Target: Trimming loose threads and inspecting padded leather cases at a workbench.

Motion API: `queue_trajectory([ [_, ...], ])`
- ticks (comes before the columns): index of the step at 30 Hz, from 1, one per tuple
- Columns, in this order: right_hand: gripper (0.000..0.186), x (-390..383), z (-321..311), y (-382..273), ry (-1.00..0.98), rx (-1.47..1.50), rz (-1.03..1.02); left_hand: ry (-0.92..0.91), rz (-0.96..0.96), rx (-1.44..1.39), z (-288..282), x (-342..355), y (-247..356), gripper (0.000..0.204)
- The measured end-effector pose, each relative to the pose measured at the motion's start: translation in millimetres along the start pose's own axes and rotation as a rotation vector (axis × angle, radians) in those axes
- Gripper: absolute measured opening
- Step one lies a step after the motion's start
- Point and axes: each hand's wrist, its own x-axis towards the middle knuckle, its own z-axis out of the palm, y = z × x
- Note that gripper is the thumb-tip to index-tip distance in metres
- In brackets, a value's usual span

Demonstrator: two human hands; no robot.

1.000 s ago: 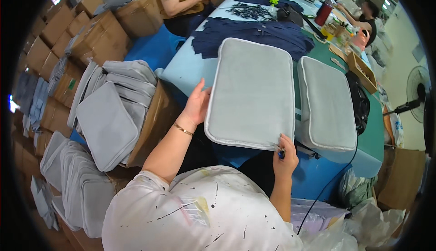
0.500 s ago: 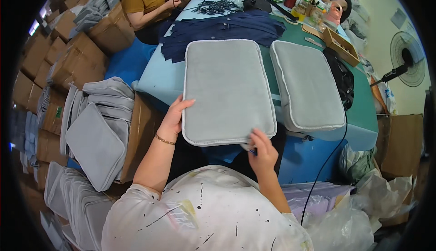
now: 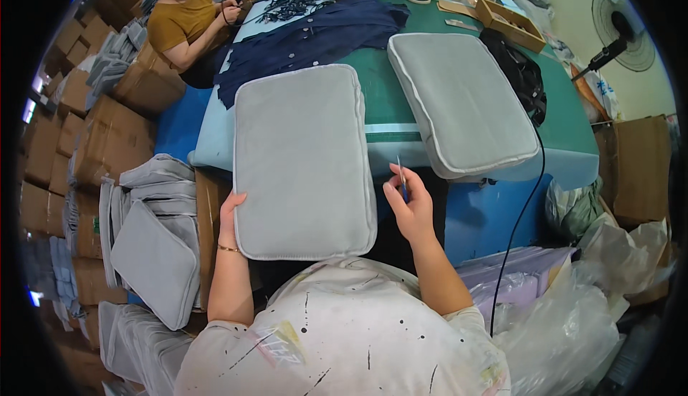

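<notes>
My left hand (image 3: 228, 220) grips the lower left edge of a grey padded rectangular case (image 3: 302, 167) with piped seams, its thumb on the front face. The case is upright before me, broad face toward me, in front of the table's near edge. To its right my right hand (image 3: 413, 208) is closed around small thread snips (image 3: 402, 174) with a thin pointed blade and a bit of blue at the handle. The snips' tip is apart from the case. Another grey padded case (image 3: 469, 106) lies on the green tabletop at the right.
Navy fabric pieces (image 3: 308, 41) and a heap of black cords lie on the table (image 3: 394, 120). A wooden tray (image 3: 510, 25) and a black bag (image 3: 517, 80) are at right, a fan (image 3: 620, 27) beyond. Grey cases (image 3: 154, 263) fill a carton at left. A co-worker (image 3: 179, 30) sits far left.
The held case has shifted left and lower in view. My right hand has come away from its lower right corner, and the snips now show clearly. The whole view has shifted too.
</notes>
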Motion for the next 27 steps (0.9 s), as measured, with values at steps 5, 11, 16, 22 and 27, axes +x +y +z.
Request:
queue_trajectory([
  [5,0.031,32.3,15.6,13.7,0.043,0.221,0.139,0.065,0.037,0.029,-33.8,-19.1,-12.6,0.061],
  [11,0.028,57.4,29.0,11.1,-0.064,0.321,0.299,0.055,0.043,0.039,-37.1,-29.9,-14.3,0.060],
  [16,0.025,55.0,17.5,12.8,-0.089,0.337,0.326,0.080,0.086,0.069,-27.2,-25.6,-10.5,0.059],
  [22,0.024,18.3,8.6,24.1,-0.120,0.362,0.454,0.133,0.069,0.019,-25.3,-6.9,-6.9,0.057],
  [27,0.032,-11.9,7.4,29.6,-0.184,0.511,0.515,0.134,0.056,-0.017,2.3,-1.4,-0.2,0.059],
])
